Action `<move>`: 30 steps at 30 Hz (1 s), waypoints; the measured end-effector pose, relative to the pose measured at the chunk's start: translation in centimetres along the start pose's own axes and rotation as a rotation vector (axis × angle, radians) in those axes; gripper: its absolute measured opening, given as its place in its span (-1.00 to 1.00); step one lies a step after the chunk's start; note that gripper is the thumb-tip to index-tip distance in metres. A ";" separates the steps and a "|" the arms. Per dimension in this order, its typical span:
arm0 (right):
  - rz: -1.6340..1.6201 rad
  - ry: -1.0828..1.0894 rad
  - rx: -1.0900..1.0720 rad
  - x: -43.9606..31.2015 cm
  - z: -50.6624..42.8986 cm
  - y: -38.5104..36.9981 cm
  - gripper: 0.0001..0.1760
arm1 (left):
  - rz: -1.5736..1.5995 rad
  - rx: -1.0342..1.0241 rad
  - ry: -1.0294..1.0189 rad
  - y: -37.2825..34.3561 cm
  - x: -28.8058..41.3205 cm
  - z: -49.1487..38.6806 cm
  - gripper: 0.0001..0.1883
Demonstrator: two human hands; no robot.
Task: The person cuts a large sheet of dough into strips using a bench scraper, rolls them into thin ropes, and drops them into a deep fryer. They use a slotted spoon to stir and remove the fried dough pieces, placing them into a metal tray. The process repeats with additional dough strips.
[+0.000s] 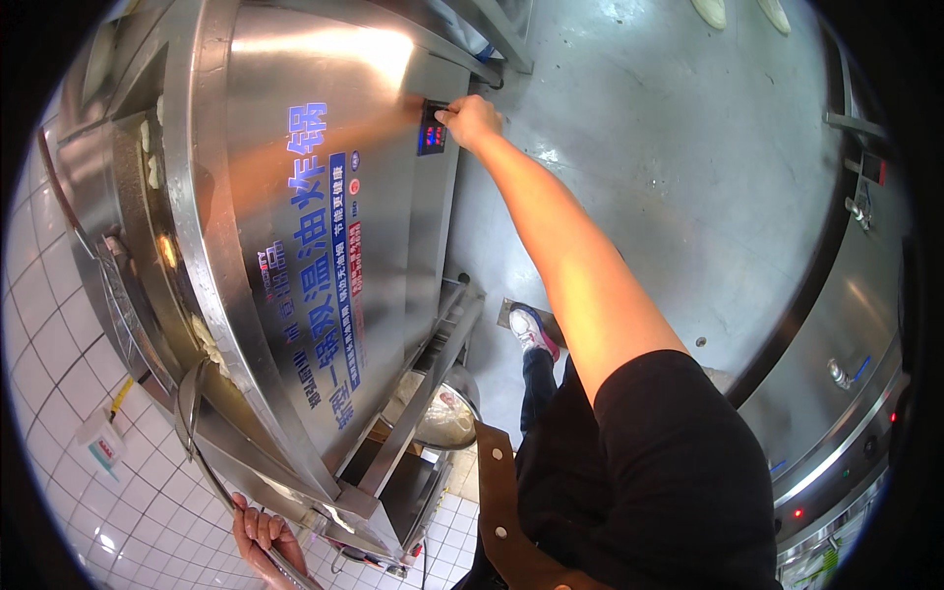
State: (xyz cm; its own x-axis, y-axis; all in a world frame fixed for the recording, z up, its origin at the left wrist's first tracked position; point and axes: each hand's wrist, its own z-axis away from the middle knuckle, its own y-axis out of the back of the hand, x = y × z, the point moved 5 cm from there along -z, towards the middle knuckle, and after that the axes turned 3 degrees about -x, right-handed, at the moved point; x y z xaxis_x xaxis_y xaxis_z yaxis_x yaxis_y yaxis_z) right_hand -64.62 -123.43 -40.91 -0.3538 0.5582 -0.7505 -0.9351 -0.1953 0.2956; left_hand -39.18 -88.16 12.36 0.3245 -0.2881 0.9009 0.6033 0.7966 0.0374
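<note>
My right hand (pixel 474 122) reaches out to the small control panel (pixel 432 128) with lit digits on the front of a stainless steel oil fryer (pixel 383 243); its fingers touch or hover at the panel's edge, which I cannot tell apart. At the lower left, my left hand (pixel 269 542) is closed round the long metal handle of a wire strainer (pixel 188 413). The strainer's rim lies along the fryer's open trough (pixel 158 243), where pale bits cling to the inner edge.
Below the fryer, a metal pot (pixel 450 413) with pale contents stands by the lower frame (pixel 428 398). A steel counter (pixel 826 346) with taps runs along the right. Another person's shoes (pixel 712 11) show at the top. White wall tiles (pixel 59 354) lie at the left.
</note>
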 end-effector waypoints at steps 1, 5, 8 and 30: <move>0.009 -0.001 -0.009 0.0 0.0 0.1 -0.63 | 0.012 -0.001 0.007 0.1 -0.1 0.0 -0.70; 0.053 -0.035 -0.015 -0.5 0.0 0.2 -0.63 | 0.087 -0.018 0.038 0.3 -0.6 0.1 -0.72; 0.071 -0.008 -0.034 -0.9 0.6 0.0 -0.59 | 0.121 -0.027 0.048 0.7 -1.0 0.2 -0.71; 0.567 0.970 -0.617 -30.7 51.3 4.1 -0.41 | 0.079 -0.334 0.243 -9.1 -3.2 -0.1 -0.75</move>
State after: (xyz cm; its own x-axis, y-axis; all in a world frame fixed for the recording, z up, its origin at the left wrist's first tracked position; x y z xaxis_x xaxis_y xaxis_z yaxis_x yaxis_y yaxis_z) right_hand -56.66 -99.93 13.66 -0.3286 -0.4877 -0.8088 -0.4116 -0.6968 0.5874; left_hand -45.65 -94.55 9.13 0.5179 -0.3818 0.7655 0.7597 0.6166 -0.2064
